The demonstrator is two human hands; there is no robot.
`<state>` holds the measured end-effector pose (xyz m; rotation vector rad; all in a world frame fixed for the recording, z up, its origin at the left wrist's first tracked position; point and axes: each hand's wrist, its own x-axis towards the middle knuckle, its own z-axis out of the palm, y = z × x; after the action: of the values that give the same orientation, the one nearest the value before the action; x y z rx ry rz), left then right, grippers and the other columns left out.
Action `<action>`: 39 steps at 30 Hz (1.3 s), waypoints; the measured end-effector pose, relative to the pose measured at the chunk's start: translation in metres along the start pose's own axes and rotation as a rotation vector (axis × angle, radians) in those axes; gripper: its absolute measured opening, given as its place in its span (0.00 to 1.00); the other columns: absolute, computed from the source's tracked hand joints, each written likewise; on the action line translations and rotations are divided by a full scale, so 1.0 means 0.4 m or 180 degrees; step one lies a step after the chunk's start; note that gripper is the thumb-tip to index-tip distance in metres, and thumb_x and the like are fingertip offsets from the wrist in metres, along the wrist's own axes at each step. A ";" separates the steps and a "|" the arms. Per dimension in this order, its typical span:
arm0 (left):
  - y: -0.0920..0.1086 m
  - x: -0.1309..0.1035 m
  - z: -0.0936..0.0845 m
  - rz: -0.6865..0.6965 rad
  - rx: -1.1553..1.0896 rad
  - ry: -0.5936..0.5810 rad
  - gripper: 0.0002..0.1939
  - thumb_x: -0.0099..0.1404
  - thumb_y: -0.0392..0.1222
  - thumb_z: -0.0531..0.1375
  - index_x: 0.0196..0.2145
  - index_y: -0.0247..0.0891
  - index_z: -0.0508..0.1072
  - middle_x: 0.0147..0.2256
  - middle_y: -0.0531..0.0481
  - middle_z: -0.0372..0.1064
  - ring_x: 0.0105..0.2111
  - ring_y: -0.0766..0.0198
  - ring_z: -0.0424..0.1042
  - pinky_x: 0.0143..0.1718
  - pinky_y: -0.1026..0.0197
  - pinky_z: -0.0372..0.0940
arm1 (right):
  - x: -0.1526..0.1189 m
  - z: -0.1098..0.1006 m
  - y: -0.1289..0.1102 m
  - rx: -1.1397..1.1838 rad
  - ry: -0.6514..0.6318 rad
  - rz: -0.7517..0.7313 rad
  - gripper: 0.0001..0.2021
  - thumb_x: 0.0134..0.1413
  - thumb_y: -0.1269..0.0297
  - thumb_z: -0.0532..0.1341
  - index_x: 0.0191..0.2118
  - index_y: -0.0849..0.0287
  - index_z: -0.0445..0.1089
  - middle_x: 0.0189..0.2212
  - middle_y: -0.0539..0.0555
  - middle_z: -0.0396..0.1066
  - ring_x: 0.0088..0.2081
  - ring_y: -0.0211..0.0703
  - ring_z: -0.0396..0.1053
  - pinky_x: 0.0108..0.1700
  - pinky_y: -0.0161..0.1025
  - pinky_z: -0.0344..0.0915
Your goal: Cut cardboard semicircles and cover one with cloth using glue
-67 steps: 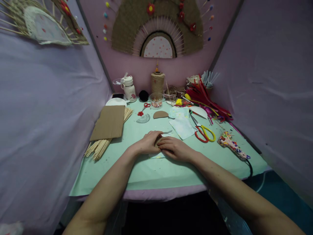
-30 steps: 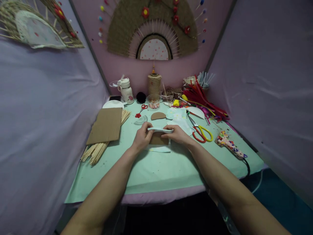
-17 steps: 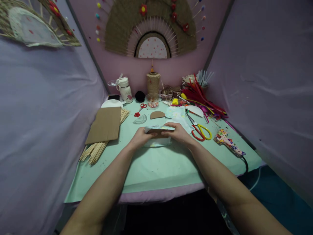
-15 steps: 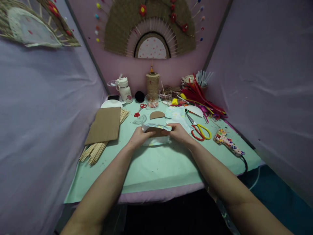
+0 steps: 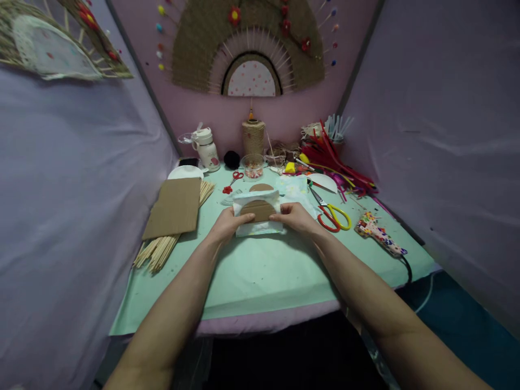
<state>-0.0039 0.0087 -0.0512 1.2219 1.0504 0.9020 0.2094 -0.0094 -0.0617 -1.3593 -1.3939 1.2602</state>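
Between my hands is a brown cardboard half-circle (image 5: 259, 209) lying against a pale patterned piece of fabric (image 5: 260, 229). The fabric shows above and below the cardboard. My left hand (image 5: 227, 223) grips the left side, its thumb pressed on the cardboard's lower left corner. On the right side, my right hand (image 5: 296, 216) does the same with its thumb at the lower right corner. My other fingers are hidden behind the fabric. A second cardboard half-circle (image 5: 261, 187) lies just beyond, partly covered by the fabric's top edge.
Large scissors (image 5: 330, 212) and a patterned glue gun (image 5: 378, 234) lie to the right. At left, a cardboard sheet (image 5: 174, 207) rests on thin wooden sticks (image 5: 160, 253). Small red scissors (image 5: 235, 177), a bead bowl (image 5: 253, 167), a twine spool (image 5: 253, 136) and a white bottle (image 5: 207, 149) are behind.
The held cardboard and fabric have tilted so their face shows more fully, and the fabric's upper flap has been raised off the cardboard's curved edge. Both hands still grip the sides.
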 end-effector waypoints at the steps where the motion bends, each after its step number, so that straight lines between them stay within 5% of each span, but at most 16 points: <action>1: 0.003 -0.001 -0.003 -0.0060 0.0037 0.0005 0.25 0.44 0.45 0.71 0.40 0.31 0.77 0.38 0.42 0.77 0.36 0.54 0.74 0.40 0.56 0.66 | -0.001 -0.001 -0.002 0.0010 0.0009 0.0023 0.18 0.33 0.52 0.70 0.23 0.62 0.69 0.17 0.45 0.63 0.20 0.32 0.55 0.23 0.32 0.49; 11: 0.022 -0.010 -0.005 -0.0166 0.0338 -0.0362 0.18 0.43 0.42 0.71 0.32 0.32 0.78 0.30 0.47 0.76 0.30 0.58 0.72 0.35 0.60 0.64 | 0.000 0.011 0.003 0.0926 0.0000 0.0104 0.19 0.29 0.58 0.74 0.30 0.64 0.76 0.27 0.53 0.76 0.31 0.44 0.70 0.33 0.37 0.64; 15: 0.011 -0.003 -0.003 -0.0083 -0.0663 -0.0314 0.22 0.47 0.53 0.70 0.35 0.34 0.77 0.32 0.45 0.76 0.33 0.56 0.74 0.38 0.57 0.66 | 0.005 0.031 0.001 0.1772 0.0381 0.0123 0.18 0.33 0.59 0.74 0.32 0.62 0.74 0.29 0.54 0.77 0.32 0.45 0.72 0.33 0.39 0.67; 20: -0.021 0.006 0.044 0.0226 -0.1665 -0.1175 0.30 0.45 0.48 0.72 0.45 0.35 0.74 0.46 0.40 0.74 0.48 0.52 0.72 0.51 0.55 0.64 | -0.005 0.071 -0.009 0.2623 0.0168 -0.0080 0.18 0.39 0.60 0.71 0.38 0.58 0.72 0.34 0.54 0.78 0.39 0.49 0.74 0.37 0.41 0.71; 27: -0.003 -0.012 0.065 0.0403 -0.1845 -0.0257 0.25 0.46 0.44 0.72 0.42 0.37 0.73 0.41 0.45 0.77 0.51 0.49 0.70 0.54 0.50 0.62 | -0.031 0.096 -0.022 0.2722 0.0261 -0.0165 0.24 0.35 0.66 0.73 0.43 0.55 0.72 0.38 0.50 0.77 0.38 0.46 0.74 0.36 0.40 0.72; 31: 0.030 -0.033 0.032 0.0668 -0.2063 -0.1002 0.43 0.35 0.64 0.71 0.46 0.38 0.73 0.50 0.40 0.72 0.58 0.41 0.61 0.56 0.46 0.59 | -0.038 0.086 -0.038 0.2867 0.0018 -0.0519 0.25 0.34 0.63 0.74 0.44 0.53 0.72 0.40 0.50 0.77 0.40 0.47 0.74 0.36 0.40 0.71; 34: 0.020 -0.028 0.037 0.0449 -0.2102 -0.1408 0.47 0.34 0.68 0.69 0.48 0.36 0.73 0.51 0.38 0.71 0.58 0.42 0.61 0.57 0.47 0.59 | -0.033 0.092 -0.034 0.2570 0.0112 -0.0157 0.22 0.34 0.62 0.74 0.40 0.57 0.72 0.33 0.50 0.77 0.33 0.44 0.73 0.31 0.38 0.69; 36: 0.000 -0.017 0.053 0.0323 -0.2103 -0.1256 0.43 0.36 0.63 0.72 0.47 0.37 0.73 0.50 0.40 0.71 0.55 0.45 0.66 0.56 0.49 0.60 | -0.027 0.101 -0.023 0.2307 0.0228 0.0109 0.21 0.34 0.62 0.73 0.39 0.58 0.71 0.32 0.51 0.76 0.31 0.43 0.73 0.30 0.37 0.69; 39: -0.027 -0.001 0.078 0.0114 -0.2065 -0.0440 0.29 0.44 0.47 0.73 0.44 0.36 0.73 0.41 0.45 0.76 0.43 0.54 0.74 0.51 0.52 0.66 | -0.019 0.115 -0.005 0.2070 0.0368 0.0133 0.23 0.35 0.61 0.72 0.42 0.58 0.71 0.35 0.53 0.77 0.33 0.45 0.73 0.32 0.39 0.68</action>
<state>0.0261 -0.0019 -0.0609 0.7423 0.5538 1.0606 0.1651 -0.0224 -0.0676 -0.9859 -0.7705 1.4657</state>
